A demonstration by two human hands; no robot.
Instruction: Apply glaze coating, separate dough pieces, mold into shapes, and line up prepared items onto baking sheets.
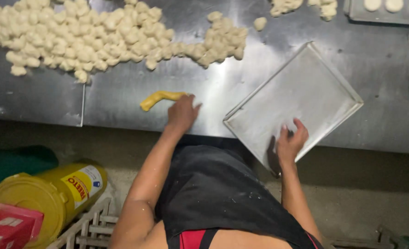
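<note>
The left hand (182,113) lies palm-down on the steel table (121,92), fingers loosely spread over one end of a yellow dough roll (160,97) left of the tray (306,87); whether it grips or only presses I cannot tell. The right hand (291,142) rests open on the tray's near corner, fingertips flat, clasping nothing. Both forearms reach straight forward from the apron (213,193), elbows low. To do this well, I judge, the tray wants steadying square on the table edge while the roll is pressed evenly. A heap of pale dough pieces (89,39) lies beyond the tray, up left
</note>
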